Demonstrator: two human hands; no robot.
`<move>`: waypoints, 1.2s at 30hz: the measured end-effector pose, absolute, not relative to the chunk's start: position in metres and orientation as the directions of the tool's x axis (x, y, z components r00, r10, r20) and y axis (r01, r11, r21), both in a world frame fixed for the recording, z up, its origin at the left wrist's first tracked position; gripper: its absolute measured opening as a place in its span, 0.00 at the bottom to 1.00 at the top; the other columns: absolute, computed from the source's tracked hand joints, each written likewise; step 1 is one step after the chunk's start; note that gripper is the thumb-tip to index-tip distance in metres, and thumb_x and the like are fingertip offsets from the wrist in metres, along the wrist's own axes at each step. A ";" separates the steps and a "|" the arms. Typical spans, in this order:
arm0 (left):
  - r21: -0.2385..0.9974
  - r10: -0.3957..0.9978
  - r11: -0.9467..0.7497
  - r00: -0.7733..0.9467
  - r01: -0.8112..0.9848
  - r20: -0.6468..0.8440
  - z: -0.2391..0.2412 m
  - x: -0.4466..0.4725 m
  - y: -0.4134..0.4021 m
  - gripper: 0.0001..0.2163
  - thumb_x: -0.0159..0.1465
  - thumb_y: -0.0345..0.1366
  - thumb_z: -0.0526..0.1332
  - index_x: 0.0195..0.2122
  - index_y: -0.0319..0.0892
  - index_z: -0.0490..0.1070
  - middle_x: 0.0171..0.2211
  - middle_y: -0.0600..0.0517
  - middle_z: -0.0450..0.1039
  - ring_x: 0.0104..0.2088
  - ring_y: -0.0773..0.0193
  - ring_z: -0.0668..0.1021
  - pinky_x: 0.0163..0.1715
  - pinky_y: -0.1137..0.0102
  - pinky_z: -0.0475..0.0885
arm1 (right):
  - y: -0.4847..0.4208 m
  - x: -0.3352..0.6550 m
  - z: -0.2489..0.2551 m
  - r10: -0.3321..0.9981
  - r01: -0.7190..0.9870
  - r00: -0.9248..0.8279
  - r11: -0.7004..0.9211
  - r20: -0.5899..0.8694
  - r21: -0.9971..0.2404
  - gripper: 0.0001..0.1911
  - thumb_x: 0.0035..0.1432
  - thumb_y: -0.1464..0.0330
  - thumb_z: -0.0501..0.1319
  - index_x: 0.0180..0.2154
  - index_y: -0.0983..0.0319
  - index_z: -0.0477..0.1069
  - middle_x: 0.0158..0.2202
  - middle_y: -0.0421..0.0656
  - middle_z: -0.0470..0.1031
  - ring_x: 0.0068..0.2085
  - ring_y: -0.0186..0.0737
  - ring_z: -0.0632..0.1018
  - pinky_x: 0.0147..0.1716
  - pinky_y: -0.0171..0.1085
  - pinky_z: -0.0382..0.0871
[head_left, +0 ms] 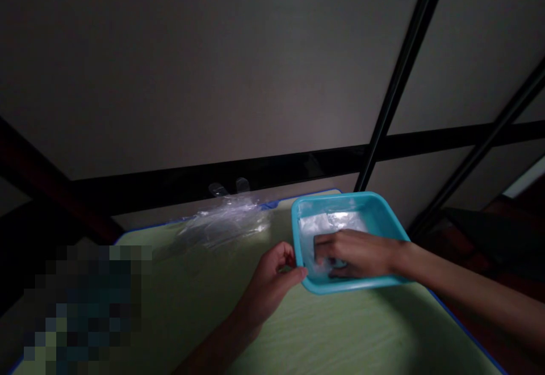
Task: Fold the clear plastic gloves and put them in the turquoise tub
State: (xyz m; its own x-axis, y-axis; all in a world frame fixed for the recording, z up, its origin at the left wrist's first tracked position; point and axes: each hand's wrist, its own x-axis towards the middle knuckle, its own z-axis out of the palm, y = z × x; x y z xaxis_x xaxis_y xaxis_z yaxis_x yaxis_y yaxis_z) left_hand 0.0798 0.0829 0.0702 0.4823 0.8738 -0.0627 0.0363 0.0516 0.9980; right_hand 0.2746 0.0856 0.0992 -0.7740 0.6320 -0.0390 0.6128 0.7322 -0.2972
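Note:
A turquoise plastic tray (383, 216) sits at the far right of a pale green table (323, 335). Clear plastic bags (326, 224) lie inside it. My right hand (357, 253) reaches into the tray from the right, fingers curled down onto the clear bags, gripping them. My left hand (272, 278) is loosely curled beside the tray, its thumb tip touching the tray's near left rim; nothing shows inside it.
A pile of crumpled clear plastic bags (225, 224) lies at the table's far edge, left of the tray. Black frame bars (395, 79) run behind the table against a grey wall. A blurred patch covers the lower left.

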 end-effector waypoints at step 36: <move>0.998 0.892 0.058 0.451 -0.016 -0.045 0.070 0.085 0.090 0.05 0.49 0.34 0.59 0.23 0.40 0.63 0.21 0.56 0.63 0.25 0.67 0.67 0.26 0.74 0.60 | 0.116 0.275 0.091 0.826 0.631 -0.511 0.170 -0.240 -0.757 0.12 0.48 0.75 0.55 0.38 0.65 0.62 0.22 0.34 0.64 0.17 0.29 0.68 0.16 0.29 0.62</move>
